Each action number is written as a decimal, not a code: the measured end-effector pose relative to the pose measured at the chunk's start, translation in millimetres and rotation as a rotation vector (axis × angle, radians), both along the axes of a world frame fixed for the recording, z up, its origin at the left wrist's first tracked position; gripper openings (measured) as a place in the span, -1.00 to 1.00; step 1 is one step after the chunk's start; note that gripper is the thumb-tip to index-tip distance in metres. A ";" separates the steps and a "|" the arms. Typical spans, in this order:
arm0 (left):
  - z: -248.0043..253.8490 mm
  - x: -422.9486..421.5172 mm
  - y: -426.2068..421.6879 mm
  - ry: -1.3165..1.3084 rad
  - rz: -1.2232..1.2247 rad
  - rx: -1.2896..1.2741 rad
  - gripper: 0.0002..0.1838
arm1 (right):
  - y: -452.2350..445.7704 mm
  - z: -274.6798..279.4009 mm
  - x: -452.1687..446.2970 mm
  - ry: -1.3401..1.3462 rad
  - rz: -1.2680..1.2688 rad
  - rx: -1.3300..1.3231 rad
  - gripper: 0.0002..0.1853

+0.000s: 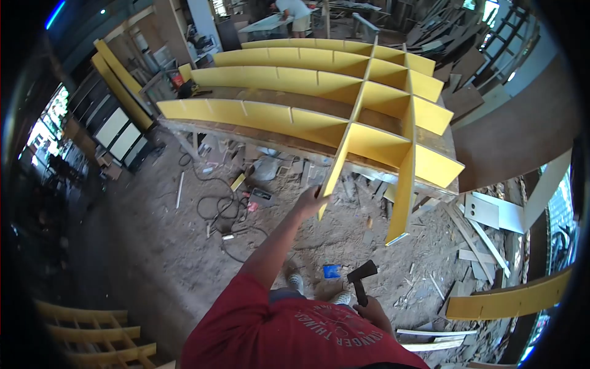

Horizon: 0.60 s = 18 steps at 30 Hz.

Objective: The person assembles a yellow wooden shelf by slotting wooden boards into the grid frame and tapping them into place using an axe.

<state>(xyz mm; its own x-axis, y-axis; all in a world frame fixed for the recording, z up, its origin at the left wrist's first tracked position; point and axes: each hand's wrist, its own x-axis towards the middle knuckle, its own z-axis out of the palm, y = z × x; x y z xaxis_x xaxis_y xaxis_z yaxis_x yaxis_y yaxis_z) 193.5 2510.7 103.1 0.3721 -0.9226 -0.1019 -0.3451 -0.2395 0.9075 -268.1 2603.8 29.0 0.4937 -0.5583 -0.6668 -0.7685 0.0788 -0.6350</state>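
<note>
My left hand [312,202] clamps an overhanging yellow slat [335,170], my right hand [373,311] a hatchet [362,271]; uneven pulling could crack the slat's notched joint [351,122].

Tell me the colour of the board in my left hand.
The board is yellow, best seen from the head.

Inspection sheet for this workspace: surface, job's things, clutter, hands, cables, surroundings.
Surface: wooden table under yellow lattice
Job's things: lattice slotted, two strips jutting past near edge; hammer-like tool
Clutter: wood scraps, blue item on dirt floor
Hands: left hand on one jutting strip; right hand holds tool
Cables: dark cable looped on floor
Surroundings: another person bending at far table; second lattice lower left
</note>
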 end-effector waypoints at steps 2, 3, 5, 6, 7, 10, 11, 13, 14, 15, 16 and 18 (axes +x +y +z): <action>-25.0 4.6 54.5 0.186 -0.044 -0.065 -0.51 | -7.1 -7.7 19.7 0.056 0.085 0.027 -0.59; -46.3 12.1 86.2 0.444 -0.026 -0.012 -0.53 | -10.1 -11.6 28.6 0.091 0.126 0.036 -0.59; -101.0 26.5 157.1 0.740 0.102 0.090 -0.53 | -12.5 -31.3 48.1 0.130 0.275 -0.029 -0.56; -130.9 33.4 198.8 0.773 0.214 0.145 -0.52 | -11.7 -42.3 59.9 0.147 0.349 -0.064 -0.54; -171.1 55.2 246.6 0.419 0.119 0.321 -0.51 | -9.1 -49.3 74.0 0.148 0.405 -0.097 -0.53; -312.4 86.3 404.3 -0.297 0.076 0.593 -0.46 | 4.5 -71.9 136.2 0.117 0.548 -0.141 -0.51; -323.7 89.9 461.9 -0.403 0.017 0.535 -0.40 | 11.3 -78.9 160.8 0.090 0.580 -0.113 -0.51; -314.6 99.8 542.5 0.168 0.367 0.650 -0.25 | 25.1 -86.3 212.8 0.057 0.609 -0.098 -0.50; -320.7 109.4 583.4 0.169 0.314 0.858 -0.19 | 31.8 -86.7 244.8 0.051 0.623 -0.101 -0.51; -294.0 113.9 621.1 0.168 0.230 1.065 -0.11 | 35.5 -81.0 274.7 0.049 0.647 -0.107 -0.50; -307.3 124.2 627.9 0.278 0.290 1.213 -0.15 | 41.0 -75.4 303.2 0.078 0.644 -0.112 -0.49; -304.9 168.3 664.0 0.226 0.348 1.170 -0.28 | 45.0 -66.9 362.1 0.065 0.621 -0.139 -0.48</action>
<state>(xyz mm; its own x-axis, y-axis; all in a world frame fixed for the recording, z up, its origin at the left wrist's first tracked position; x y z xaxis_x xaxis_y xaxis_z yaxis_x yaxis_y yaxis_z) 361.8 3174.7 -201.7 0.4459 -0.0898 -0.8906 0.0353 -0.9924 0.1177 94.0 2648.9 -37.9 0.7138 -0.2648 -0.6484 -0.6820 -0.4735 -0.5574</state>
